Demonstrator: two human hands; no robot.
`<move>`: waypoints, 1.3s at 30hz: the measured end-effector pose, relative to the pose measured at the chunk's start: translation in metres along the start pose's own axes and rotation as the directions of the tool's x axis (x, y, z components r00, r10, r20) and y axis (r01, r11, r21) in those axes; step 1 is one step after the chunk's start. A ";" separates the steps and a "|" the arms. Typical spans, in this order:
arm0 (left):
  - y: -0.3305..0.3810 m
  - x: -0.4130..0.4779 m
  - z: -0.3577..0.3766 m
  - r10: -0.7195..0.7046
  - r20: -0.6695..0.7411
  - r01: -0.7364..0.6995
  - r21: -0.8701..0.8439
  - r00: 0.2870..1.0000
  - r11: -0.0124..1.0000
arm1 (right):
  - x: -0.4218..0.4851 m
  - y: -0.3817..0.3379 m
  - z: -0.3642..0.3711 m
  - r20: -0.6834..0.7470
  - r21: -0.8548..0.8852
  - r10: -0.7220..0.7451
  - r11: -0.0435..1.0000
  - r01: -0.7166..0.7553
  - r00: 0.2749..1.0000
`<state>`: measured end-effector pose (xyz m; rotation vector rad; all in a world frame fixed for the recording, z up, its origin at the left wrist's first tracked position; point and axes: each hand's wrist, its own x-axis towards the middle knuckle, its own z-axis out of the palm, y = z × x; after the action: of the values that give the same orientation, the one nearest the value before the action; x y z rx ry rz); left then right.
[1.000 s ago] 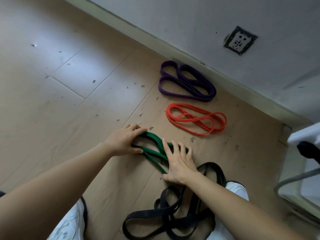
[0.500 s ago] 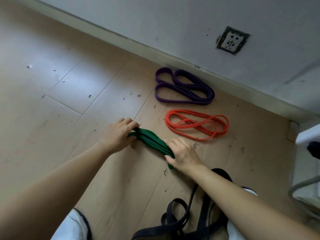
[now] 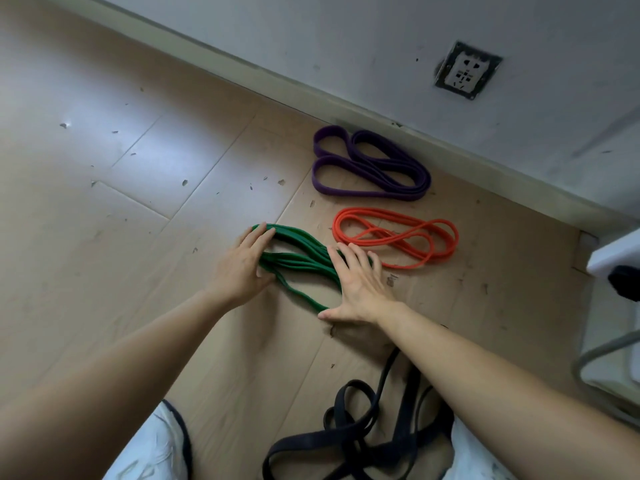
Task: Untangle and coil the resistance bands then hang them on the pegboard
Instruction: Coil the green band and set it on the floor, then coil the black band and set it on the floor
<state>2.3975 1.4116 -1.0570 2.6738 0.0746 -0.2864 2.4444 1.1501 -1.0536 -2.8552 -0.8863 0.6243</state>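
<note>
The green band (image 3: 301, 261) lies coiled on the floor (image 3: 138, 202), its long axis running left-far to right-near, with the left hand (image 3: 242, 268) and right hand (image 3: 360, 285) pressed flat, unclenched, on opposite ends.

Floor (image 3: 104, 237) with four bands (image 3: 370, 168)

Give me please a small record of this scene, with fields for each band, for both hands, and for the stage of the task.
purple band: coiled, on the floor beside the baseboard
orange band: coiled, on the floor, nearer than the purple one
green band: folded loops on the floor, between both hands
black band: loose and tangled, near the knees
left hand: flat on the green band's left end
right hand: flat on its right end
stage: coiling green; black untouched; nothing hung, no pegboard visible
</note>
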 end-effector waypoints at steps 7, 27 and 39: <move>0.024 -0.052 -0.002 -0.100 -0.057 0.090 -0.162 0.993 0.983 | -0.004 0.001 -0.015 0.053 0.038 -0.016 0.999 0.014 0.998; 0.139 -0.116 0.011 0.115 0.380 0.001 -0.291 0.918 0.957 | -0.159 0.098 -0.033 0.145 0.161 0.074 0.982 -0.098 0.987; 0.152 -0.180 0.062 0.136 0.574 -0.118 -0.069 0.808 0.991 | -0.191 0.007 0.024 0.324 -0.134 -0.252 0.942 0.308 0.912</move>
<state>2.2250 1.2471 -1.0082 2.4267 -0.2876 -1.0291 2.2949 1.0368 -1.0088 -2.7419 -1.4411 1.0070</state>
